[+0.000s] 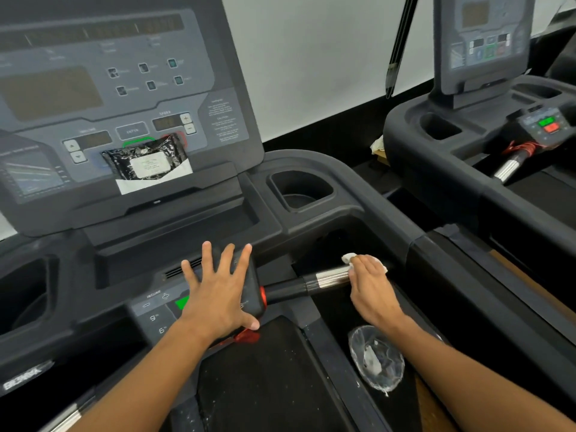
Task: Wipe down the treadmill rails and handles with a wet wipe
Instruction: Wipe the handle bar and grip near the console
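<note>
A horizontal handle bar (314,283), black near the centre and chrome further right, sticks out from the treadmill's middle control block (249,285). My right hand (372,286) is wrapped over the chrome end with a white wet wipe (349,258) under the fingers. Fingers spread, my left hand (218,294) lies flat on top of the control block and holds nothing. The black side rail (445,260) runs along the right of the handle. A black wet wipe pack (146,160) leans on the console ledge.
The big console panel (103,88) rises in front. A cup holder (299,190) sits to its right. A clear plastic bag (375,360) with something white inside lies beside the belt (265,378). A second treadmill (486,120) stands to the right.
</note>
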### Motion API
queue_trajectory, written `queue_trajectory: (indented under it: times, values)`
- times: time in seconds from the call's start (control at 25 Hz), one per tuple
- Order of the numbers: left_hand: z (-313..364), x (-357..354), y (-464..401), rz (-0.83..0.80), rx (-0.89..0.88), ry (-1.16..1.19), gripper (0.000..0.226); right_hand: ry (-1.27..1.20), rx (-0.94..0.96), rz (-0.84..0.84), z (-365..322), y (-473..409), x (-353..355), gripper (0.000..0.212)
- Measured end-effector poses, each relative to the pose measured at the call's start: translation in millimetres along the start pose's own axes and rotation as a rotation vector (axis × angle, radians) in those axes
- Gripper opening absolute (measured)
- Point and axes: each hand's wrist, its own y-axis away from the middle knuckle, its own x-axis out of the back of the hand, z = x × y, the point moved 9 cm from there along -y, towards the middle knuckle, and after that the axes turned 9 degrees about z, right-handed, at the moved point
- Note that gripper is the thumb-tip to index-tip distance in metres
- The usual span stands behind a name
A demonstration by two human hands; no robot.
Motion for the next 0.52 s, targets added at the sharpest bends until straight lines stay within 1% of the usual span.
queue_trajectory:
  times: [0.08, 0.16, 0.24, 0.32, 0.36, 0.4, 0.48, 0.52]
  values:
    - [-5, 5, 5, 0.023, -0.003, 0.013, 0.150, -0.110, 0.037, 0.019, -47, 5, -7, 0.034]
    - [-23, 10, 10, 0.031, 0.061, 0.026, 0.148, -0.191, 0.052, -0.001, -94, 11, -16, 0.035]
    - [-42, 13, 18, 0.022, 0.127, 0.030, 0.145, -0.249, 0.053, -0.032, -139, 17, -28, 0.035]
    - [-49, 14, 21, 0.012, 0.135, 0.013, 0.144, -0.279, 0.041, -0.079, -173, 25, -38, 0.035]
    - [-49, 15, 20, 0.008, 0.130, 0.004, 0.144, -0.295, 0.043, -0.108, -180, 28, -41, 0.039]
    - [-47, 15, 19, 0.004, 0.123, -0.008, 0.144, -0.283, 0.094, -0.130, -180, 32, -40, 0.042]
    - [-45, 15, 18, 0.003, 0.104, -0.038, 0.145, -0.129, 0.316, -0.129, -164, 37, -31, 0.045]
    - [-46, 15, 18, 0.002, 0.099, -0.047, 0.145, -0.036, 0.380, -0.125, -142, 35, -26, 0.045]
